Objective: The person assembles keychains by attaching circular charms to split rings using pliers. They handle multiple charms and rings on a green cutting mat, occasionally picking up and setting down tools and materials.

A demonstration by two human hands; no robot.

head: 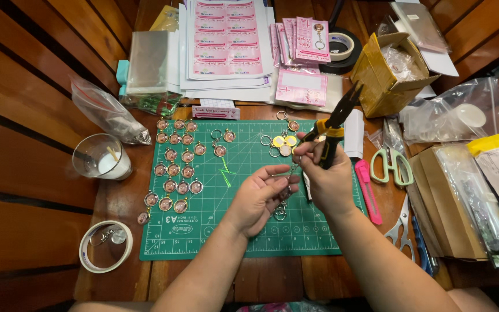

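Tape roll point(105, 247) lies at eight o'clock on the wooden counter point(30, 173), a glass cup point(100, 157) above it at nine. Rows of round pendant charms point(173, 170) fill the left part of the green cutting mat point(238, 231). At centre, the left hand point(258, 196) has its grip pinched together on a small keychain ring point(284, 193), with more rings dangling below. Just beside it, the right hand point(327, 173) has its grip clamped on yellow-handled pliers point(336, 124), tips pointing to one o'clock. Ring and charm look light, stiff, slippery and easily dropped; best held by the rim, between fingertips. Pink utility knife point(368, 190) and green scissors point(393, 166) lie at three o'clock.
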